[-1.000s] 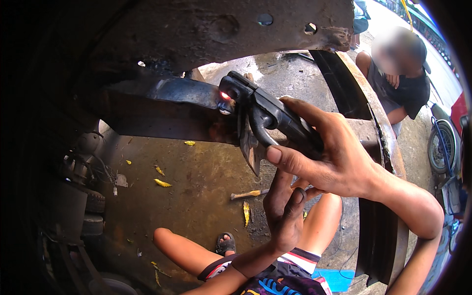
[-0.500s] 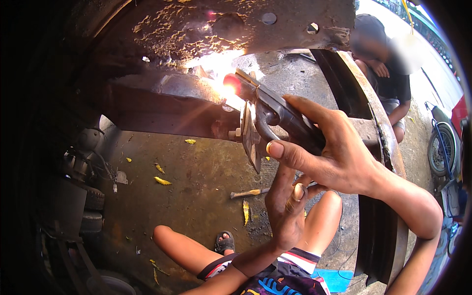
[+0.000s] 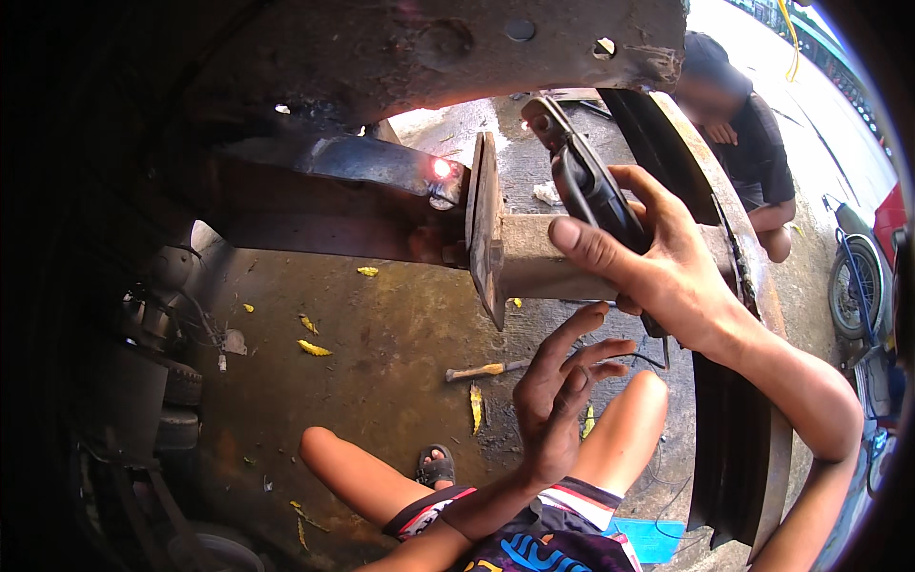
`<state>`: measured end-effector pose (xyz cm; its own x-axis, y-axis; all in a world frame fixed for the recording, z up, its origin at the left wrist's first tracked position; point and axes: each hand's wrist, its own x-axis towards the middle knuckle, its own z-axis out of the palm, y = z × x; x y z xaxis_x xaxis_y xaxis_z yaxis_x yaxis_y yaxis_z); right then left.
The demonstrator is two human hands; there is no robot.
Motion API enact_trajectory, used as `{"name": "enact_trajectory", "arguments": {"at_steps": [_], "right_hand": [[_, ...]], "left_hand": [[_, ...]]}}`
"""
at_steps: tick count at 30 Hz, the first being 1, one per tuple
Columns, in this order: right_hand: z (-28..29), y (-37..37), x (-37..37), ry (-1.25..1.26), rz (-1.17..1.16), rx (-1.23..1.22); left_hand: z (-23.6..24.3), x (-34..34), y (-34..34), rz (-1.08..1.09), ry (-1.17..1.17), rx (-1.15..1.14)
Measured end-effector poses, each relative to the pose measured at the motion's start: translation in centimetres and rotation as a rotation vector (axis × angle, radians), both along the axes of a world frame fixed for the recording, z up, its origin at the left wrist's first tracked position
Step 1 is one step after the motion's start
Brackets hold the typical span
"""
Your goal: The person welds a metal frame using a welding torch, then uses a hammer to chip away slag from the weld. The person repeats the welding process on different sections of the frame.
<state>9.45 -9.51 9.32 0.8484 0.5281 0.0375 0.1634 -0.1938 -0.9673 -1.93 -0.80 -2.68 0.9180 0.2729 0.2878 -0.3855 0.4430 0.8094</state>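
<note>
My right hand [image 3: 658, 257] grips a black welding electrode holder [image 3: 596, 186], its jaws pointing up and to the left. No rod can be made out in the jaws. Left of it, a weld spot [image 3: 441, 169] glows pink-red on the end of a dark steel beam [image 3: 353, 172]. Bolted plates [image 3: 485, 229] stand between this beam and a lighter square steel tube [image 3: 548, 253]. My left hand [image 3: 553, 400] hangs below the tube, fingers spread and holding nothing. A thin black cable [image 3: 643, 359] runs close to its fingertips.
A large rusty steel member [image 3: 410, 52] spans overhead. To the right stands a long upright steel channel [image 3: 739, 448]. A hammer [image 3: 481, 372] and yellow leaves lie on the floor. Another person [image 3: 739, 133] crouches at upper right, near a motorcycle wheel [image 3: 856, 291].
The bright arc has gone out, leaving a glowing spot. My right hand has drawn the electrode holder rightward, away from the beam. My left hand's fingers have opened and come away from the holder.
</note>
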Motion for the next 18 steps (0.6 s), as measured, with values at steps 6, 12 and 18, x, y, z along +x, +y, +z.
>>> {"name": "enact_trajectory", "arguments": {"at_steps": [6,12,18], "right_hand": [[-0.8,0.2,-0.1,-0.055,0.013,-0.034],[-0.2,-0.7,-0.4,0.025,0.044,-0.041],[-0.3,-0.8,-0.7,0.078,0.025,-0.019]], "left_hand": [[-0.9,-1.5,1.3,0.15,-0.182,-0.029],[2.4,-6.5,8.0,0.473,-0.62,-0.003],[8.3,-11.7,12.6,0.565,-0.891,0.275]]}}
